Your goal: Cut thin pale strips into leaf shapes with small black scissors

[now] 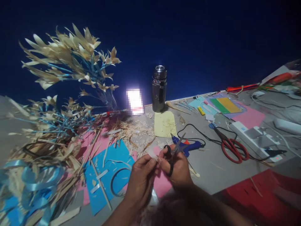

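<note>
- I see a wide grey surface (218, 175), smooth and matt, that carries all the things.
- On its left side stand and lie dry leaf sprays (70, 59), pale straw colour with pointed blades, bound on thin blue stems.
- Below them lies a heap of glossy blue ribbon (30, 182) in loose curls.
- Flat paper sheets lie before me: a blue sheet (110, 175) over a pink sheet (162, 185), and a red sheet (263, 191) at the right front.
- Many thin straw shavings (134, 131) are spread between the sprays and a pale yellow paper (165, 124).
- A white power strip (254, 136), long and boxy, lies at the right.
- A dark metal flask (159, 89), a shiny cylinder, stands upright at the far edge; its top looks closed and I cannot tell what is inside.
- Red-handled scissors (231, 147) lie flat, well apart from my hands.
- A blue glue gun (190, 146) lies just behind my right hand.
- My right hand (180, 169) is clenched through the loops of small black scissors (174, 152), blades parted and pointing away from me.
- My left hand (141, 179) pinches a small pale strip (151, 154) between fingertips, just beside the scissors, over the pink sheet.
</note>
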`<control>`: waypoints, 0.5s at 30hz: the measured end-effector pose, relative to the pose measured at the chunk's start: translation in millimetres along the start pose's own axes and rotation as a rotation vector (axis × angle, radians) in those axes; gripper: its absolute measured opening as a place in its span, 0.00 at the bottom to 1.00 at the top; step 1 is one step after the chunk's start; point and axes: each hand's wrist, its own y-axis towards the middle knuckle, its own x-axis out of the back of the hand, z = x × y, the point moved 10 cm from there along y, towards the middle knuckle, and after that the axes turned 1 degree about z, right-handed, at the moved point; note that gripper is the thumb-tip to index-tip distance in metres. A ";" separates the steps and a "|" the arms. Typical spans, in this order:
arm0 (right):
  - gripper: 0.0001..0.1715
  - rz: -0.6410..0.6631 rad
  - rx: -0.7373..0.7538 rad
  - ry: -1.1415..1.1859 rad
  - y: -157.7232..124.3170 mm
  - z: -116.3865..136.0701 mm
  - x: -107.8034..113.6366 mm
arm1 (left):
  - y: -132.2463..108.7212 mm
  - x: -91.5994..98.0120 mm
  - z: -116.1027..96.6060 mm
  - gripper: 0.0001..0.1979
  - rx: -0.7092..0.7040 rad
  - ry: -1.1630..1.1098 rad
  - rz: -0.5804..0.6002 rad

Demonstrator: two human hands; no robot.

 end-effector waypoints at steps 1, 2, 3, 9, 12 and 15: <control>0.20 0.045 -0.023 -0.006 -0.5 -0.9 -3.0 | 0.0 1.5 -2.2 0.12 -0.008 -0.001 -0.014; 0.20 0.102 -0.057 -0.014 -1.2 -2.2 -6.4 | -0.4 2.0 -5.5 0.11 -0.021 0.004 -0.014; 0.20 0.171 -0.101 -0.029 -2.2 -3.8 -9.8 | -1.0 1.9 -10.0 0.10 -0.041 0.019 -0.003; 0.11 0.470 -0.386 -0.253 -17.8 -19.6 -8.1 | -7.2 5.3 -34.0 0.10 -0.135 0.178 0.071; 0.04 0.581 -0.506 -0.294 -31.5 -28.9 -9.3 | -5.1 10.3 -33.9 0.11 -0.105 0.225 0.103; 0.01 0.673 -0.550 -0.239 -41.5 -29.9 -17.1 | -2.0 14.1 -33.0 0.11 -0.080 0.286 0.113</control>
